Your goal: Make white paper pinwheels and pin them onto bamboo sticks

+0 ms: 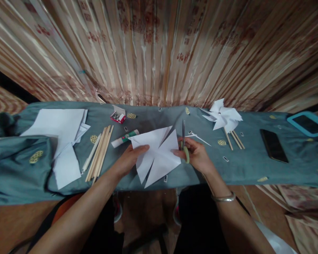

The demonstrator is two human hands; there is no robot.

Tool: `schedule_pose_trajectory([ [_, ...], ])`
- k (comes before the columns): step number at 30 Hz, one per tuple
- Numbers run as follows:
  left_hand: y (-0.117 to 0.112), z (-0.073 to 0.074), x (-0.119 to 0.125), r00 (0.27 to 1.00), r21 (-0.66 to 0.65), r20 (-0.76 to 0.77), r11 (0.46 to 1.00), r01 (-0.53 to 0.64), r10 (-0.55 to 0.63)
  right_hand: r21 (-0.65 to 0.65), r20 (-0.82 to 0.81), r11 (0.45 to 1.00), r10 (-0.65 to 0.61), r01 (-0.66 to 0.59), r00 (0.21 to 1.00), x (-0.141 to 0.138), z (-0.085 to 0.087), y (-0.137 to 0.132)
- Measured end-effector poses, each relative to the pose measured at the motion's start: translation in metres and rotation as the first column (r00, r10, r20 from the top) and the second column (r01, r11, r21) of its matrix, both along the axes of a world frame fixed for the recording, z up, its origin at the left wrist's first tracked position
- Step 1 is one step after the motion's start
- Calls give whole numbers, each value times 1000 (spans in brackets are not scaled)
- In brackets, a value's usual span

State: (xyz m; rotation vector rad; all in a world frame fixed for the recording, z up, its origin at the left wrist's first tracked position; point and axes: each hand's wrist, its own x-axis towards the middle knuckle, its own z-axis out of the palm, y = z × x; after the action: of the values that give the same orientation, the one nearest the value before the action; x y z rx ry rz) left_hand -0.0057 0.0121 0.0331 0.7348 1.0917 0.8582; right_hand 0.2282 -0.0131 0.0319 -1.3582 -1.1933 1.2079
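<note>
A square white sheet of paper (159, 158), slit inward from its corners, is held up above the table between both hands. My left hand (131, 157) grips its left edge, thumb on top and the other fingers hidden underneath. At the right edge, my right hand (196, 153) pinches the sheet while also keeping hold of scissors (184, 148) with yellow-green handles, blades pointing away from me. Beside the scissors lie thin paper offcuts (200, 137). A glue stick (125, 138) lies just behind the sheet's left corner.
Wooden sticks (99, 155) and a white pen (92, 152) lie left, near stacked white paper (59, 127). A small red box of metal pins (118, 115) stands behind. Rightward are white paper pinwheels (224, 116) on sticks, a black phone (274, 145) and a blue-framed device (308, 123).
</note>
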Motion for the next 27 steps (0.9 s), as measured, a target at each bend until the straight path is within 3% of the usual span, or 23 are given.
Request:
schedule_pose_trajectory([
  [5,2,7,2,994,6,113,1000,-2,2,-64,-103,997,-44,37,994,-13,-4,1],
  [9,4,17,4,945,53,320,997,48,-62,-48,-209,978,-209,204,955,-23,-10,8],
  [13,3,17,11,916,96,392,994,56,-89,-53,-270,947,-319,317,908,-31,-13,16],
  [18,-1,11,25,944,201,325,980,-1,-65,-76,-320,944,-329,322,889,-42,-12,20],
  [27,4,-2,33,969,212,110,947,-241,222,-56,-287,963,-268,263,920,-52,-7,18],
])
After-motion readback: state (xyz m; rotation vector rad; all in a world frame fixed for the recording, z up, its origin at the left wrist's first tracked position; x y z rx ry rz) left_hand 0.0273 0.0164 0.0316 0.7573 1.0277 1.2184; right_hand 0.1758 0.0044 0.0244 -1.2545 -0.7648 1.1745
